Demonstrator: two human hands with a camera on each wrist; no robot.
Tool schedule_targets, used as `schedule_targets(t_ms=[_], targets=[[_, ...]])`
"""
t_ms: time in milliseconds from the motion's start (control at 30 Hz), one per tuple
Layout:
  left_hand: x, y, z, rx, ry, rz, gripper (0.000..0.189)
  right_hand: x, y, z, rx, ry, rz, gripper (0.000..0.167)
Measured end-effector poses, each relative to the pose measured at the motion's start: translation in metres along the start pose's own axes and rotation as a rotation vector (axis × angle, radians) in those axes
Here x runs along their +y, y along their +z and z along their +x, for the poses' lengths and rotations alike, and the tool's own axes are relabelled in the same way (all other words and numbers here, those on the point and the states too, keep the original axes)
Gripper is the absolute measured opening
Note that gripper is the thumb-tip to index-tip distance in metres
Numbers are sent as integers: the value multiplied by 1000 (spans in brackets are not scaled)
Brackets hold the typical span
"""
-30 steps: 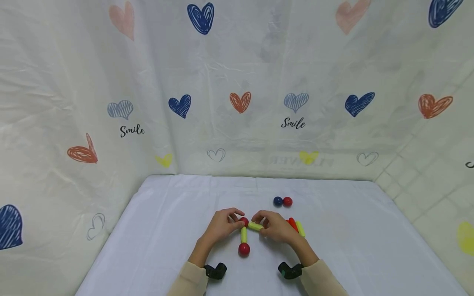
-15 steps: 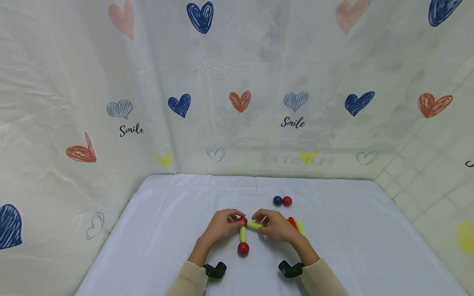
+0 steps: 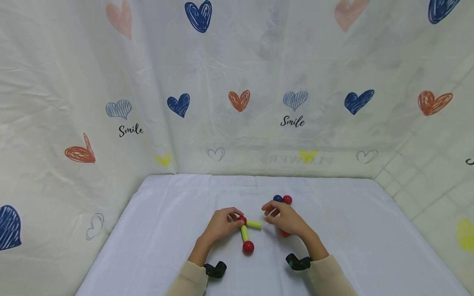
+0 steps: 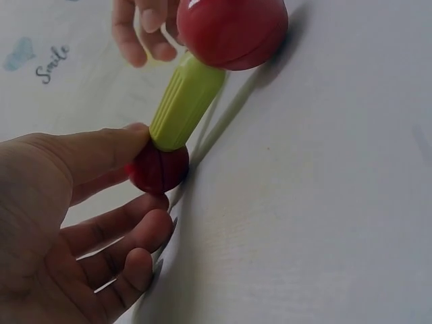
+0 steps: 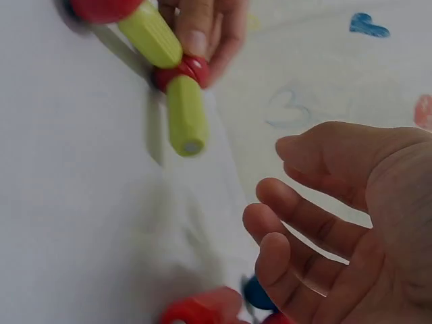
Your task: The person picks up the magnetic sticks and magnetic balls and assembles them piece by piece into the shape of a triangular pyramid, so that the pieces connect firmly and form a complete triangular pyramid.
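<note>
In the head view my left hand (image 3: 222, 224) pinches a red ball (image 3: 242, 220) between thumb and fingers, low over the white-covered table (image 3: 177, 246). Two yellow-green rods join that ball: one rod (image 3: 254, 225) points right with its outer end free, showing a small grey disc in the right wrist view. The other rod (image 4: 185, 101) runs toward me and ends in a second, larger-looking red ball (image 4: 233, 30). My right hand (image 3: 285, 218), fingers loosely bent and holding nothing, hovers right of the free rod end. Thumb and fingertips stand apart in the right wrist view.
A blue ball (image 3: 277, 198) and another red ball (image 3: 287, 200) sit side by side behind my right hand. Red pieces (image 5: 202, 307) lie beneath that hand, mostly covered by it in the head view. A heart-printed curtain (image 3: 237, 135) rises behind the table.
My right hand has let go of the right-hand yellow-green rod and moved right, over the loose pieces. The rod stays on the ball; the near red ball has swung slightly right.
</note>
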State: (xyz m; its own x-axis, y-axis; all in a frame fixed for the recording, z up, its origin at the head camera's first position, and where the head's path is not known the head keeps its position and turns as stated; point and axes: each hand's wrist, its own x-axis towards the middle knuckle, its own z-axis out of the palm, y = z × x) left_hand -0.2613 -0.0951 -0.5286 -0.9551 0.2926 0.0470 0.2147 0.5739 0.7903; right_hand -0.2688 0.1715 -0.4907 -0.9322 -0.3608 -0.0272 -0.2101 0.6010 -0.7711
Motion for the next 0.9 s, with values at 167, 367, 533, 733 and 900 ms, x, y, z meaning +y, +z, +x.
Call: schedule_targets(t_ms=[167, 367, 533, 733, 900], targets=[[0, -3, -1, 6, -14, 0, 17, 11, -23, -4, 98, 29, 80, 27], [-3, -4, 0, 3, -13, 6, 20, 28, -43, -8, 176, 63, 160, 31], [-5, -4, 0, -20, 15, 17, 25, 37, -49, -8, 209, 132, 197, 32], [-4, -7, 0, -47, 17, -11, 21, 42, -53, -7, 228, 180, 183, 36], [-4, -9, -2, -55, 23, -10, 21, 43, -56, -6, 206, 187, 178, 41]])
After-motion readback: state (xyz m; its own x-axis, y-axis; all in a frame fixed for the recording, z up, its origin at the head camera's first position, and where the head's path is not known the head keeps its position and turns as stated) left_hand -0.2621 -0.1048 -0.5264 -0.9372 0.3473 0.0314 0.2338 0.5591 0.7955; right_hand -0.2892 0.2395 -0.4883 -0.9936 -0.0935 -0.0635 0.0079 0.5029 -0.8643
